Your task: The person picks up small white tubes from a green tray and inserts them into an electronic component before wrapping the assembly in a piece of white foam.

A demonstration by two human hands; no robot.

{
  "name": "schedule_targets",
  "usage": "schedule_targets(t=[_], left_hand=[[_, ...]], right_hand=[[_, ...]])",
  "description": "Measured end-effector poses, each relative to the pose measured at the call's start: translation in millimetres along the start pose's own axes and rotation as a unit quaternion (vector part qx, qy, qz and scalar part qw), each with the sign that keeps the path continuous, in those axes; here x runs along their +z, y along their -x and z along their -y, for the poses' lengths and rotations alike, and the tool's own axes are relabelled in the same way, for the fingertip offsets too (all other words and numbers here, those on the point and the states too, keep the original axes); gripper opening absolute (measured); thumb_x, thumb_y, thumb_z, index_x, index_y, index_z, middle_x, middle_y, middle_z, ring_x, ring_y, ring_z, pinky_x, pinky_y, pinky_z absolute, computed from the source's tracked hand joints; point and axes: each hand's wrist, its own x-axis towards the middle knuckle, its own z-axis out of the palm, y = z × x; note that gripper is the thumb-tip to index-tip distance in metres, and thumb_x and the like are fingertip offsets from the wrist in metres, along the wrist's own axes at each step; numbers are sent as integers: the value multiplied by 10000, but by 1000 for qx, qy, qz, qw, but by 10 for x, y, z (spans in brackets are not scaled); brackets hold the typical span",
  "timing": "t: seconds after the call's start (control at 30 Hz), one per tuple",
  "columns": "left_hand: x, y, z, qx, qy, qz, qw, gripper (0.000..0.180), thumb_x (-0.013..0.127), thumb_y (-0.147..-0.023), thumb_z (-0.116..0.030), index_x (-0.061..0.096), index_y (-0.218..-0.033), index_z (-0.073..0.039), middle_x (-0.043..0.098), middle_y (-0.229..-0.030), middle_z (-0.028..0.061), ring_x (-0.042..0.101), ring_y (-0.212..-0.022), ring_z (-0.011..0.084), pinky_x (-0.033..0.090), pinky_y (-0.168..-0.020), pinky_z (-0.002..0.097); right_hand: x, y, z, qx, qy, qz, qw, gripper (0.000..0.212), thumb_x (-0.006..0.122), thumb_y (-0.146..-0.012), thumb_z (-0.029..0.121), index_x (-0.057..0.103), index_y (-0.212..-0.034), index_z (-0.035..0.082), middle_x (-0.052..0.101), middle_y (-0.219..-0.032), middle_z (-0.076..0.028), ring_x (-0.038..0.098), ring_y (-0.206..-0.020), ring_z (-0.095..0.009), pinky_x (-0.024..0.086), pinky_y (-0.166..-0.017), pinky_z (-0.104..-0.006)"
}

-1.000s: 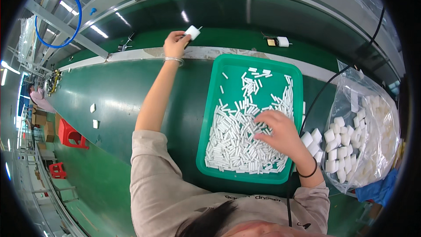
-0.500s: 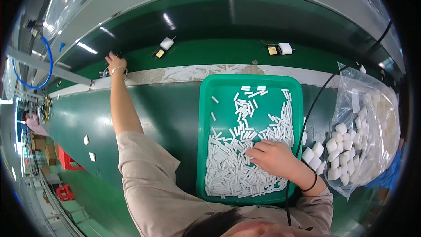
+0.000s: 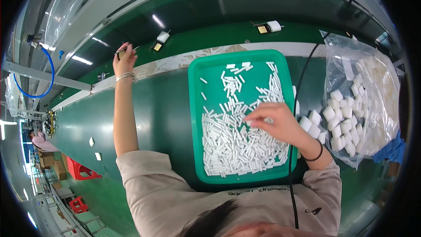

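My left hand [image 3: 125, 61] reaches out over the far green belt, fingers closed round a small dark component [image 3: 121, 54] with a thin lead sticking out. Most of that part is covered by my fingers. Over the green plastic tray [image 3: 196, 118] hovers my right hand [image 3: 275, 124], its thumb and fingertips pinched together just above a heap of short white rods [image 3: 237, 149]. Whether a rod sits in that pinch is too small to tell. Two similar units lie on the belt: a dark and white unit [image 3: 161, 40] near my left hand and another unit [image 3: 269, 27] farther right.
Right of the tray, a clear plastic bag [image 3: 372, 61] spills white blocks [image 3: 342, 118]. A black cable [image 3: 302, 83] crosses the tray's right rim. Two white pieces [image 3: 91, 141] lie on the left of the bench [image 3: 162, 114]. A small metal part [image 3: 103, 76] rests by the belt's edge.
My left hand has lifted and turned, now showing the dark component in its fingers. My right hand has risen off the rods into a pinch. The view has shifted somewhat.
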Motion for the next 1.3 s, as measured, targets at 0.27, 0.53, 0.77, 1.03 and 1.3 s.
schedule_targets(t=[0.27,0.53,0.77,1.03,1.3], left_hand=[[1174,2185,-247,-158,325,291,886,240,565,-803,-158,472,-999,-56,524,-1088,197,543,-735,152,455,-668,265],[1318,2636,-20,-205,370,305,853,286,614,-762,-129,484,-1009,-72,520,-1100,193,554,-814,189,447,-744,317],[1303,2630,76,-194,374,314,851,267,606,-770,-130,481,-1000,-72,530,-1081,190,559,-812,183,449,-746,321],[1351,2632,-5,-162,264,306,900,265,630,-733,-64,509,-968,-43,543,-1060,162,557,-843,173,459,-750,305],[1358,2723,-83,0,21,332,943,307,699,-638,0,581,-921,1,587,-912,73,552,-840,132,477,-723,251]], right_hand=[[-97,3,69,-4,-143,-133,981,113,635,-734,73,639,-841,35,587,-747,-58,574,-677,-116,466,-599,-216],[-63,88,67,-10,-243,-159,957,127,641,-723,42,628,-841,-5,595,-766,-63,574,-708,-100,472,-593,-195],[-92,94,40,11,-259,-157,953,137,634,-731,35,620,-850,-32,602,-793,-77,568,-719,-88,470,-583,-187],[-156,79,33,-115,41,-177,977,106,651,-688,59,631,-790,36,570,-711,-54,561,-639,-150,452,-548,-242],[-83,130,90,-183,132,-169,959,103,654,-659,107,612,-739,58,533,-669,-49,536,-644,-200,429,-533,-295]])
